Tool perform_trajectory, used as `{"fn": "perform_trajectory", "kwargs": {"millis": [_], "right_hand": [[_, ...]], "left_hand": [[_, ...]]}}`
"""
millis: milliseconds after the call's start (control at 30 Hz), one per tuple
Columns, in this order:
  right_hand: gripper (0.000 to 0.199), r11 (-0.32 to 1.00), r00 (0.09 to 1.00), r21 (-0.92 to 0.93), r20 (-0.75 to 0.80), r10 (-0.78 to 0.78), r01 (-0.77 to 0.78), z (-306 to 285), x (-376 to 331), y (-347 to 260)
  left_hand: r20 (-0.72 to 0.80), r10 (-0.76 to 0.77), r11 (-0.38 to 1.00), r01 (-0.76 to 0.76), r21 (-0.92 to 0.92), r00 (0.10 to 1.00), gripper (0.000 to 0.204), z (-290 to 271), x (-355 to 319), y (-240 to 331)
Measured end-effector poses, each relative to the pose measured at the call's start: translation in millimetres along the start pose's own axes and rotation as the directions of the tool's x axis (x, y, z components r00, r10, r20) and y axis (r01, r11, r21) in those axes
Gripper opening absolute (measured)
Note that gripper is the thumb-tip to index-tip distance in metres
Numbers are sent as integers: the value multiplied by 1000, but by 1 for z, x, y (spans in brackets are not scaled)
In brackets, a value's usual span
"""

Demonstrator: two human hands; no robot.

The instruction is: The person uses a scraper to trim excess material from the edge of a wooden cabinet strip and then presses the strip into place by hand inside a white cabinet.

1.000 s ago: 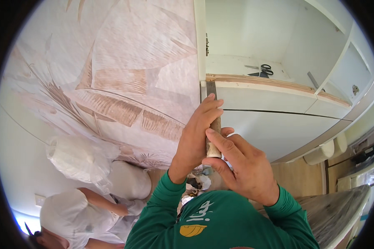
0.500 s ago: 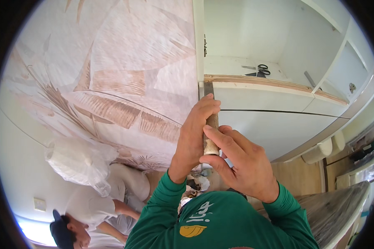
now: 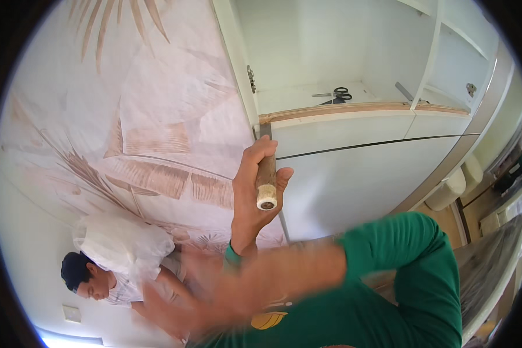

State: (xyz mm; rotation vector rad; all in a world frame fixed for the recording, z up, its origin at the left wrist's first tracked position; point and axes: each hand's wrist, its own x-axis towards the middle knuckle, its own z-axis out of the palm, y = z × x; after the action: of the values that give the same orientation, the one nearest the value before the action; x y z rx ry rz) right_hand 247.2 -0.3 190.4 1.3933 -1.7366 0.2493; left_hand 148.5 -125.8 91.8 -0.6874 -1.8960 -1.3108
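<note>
My left hand point(image 3: 248, 188) is wrapped round the wooden handle of a chisel point(image 3: 267, 191), whose pale, worn butt end faces me. Its flat grey blade meets the cabinet's front edge beside the wallpapered wall. The thumb lies along the right of the handle. Across my body to the lower left swings my right hand point(image 3: 185, 298), apart from the chisel and so blurred by motion that its fingers cannot be made out. A strip of bare, raw wood edge point(image 3: 342, 110) runs along the front of the white cabinet point(image 3: 330, 156).
Inside the cabinet lie black-handled scissors point(image 3: 342, 94) and a grey metal bar point(image 3: 403, 91). At lower left a person in a dark cap point(image 3: 75, 271) bends beside a plastic-wrapped bundle point(image 3: 119, 235). A plastic-covered surface point(image 3: 493, 272) stands at right.
My right hand has left the chisel's butt end and swung down to the left. The left hand still grips the chisel. The view has shifted, and the other person's head appears higher.
</note>
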Motion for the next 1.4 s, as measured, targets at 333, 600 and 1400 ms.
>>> {"fn": "perform_trajectory", "kwargs": {"millis": [333, 600, 1400], "right_hand": [[68, 1000, 1000, 20, -15, -16, 16, 28, 0, 0], [72, 974, 969, -45, 97, 227, -224, 63, 5, 25], [59, -308, 408, 835, 503, 762, -456, -10, -162, 71]], "left_hand": [[6, 14, 1000, -14, 17, 1000, 44, 2, -10, -4], [-89, 61, 994, -68, -84, 994, 39, -5, -25, -21], [207, 595, 733, -630, 256, 777, 33, 79, -19, 19]]}}
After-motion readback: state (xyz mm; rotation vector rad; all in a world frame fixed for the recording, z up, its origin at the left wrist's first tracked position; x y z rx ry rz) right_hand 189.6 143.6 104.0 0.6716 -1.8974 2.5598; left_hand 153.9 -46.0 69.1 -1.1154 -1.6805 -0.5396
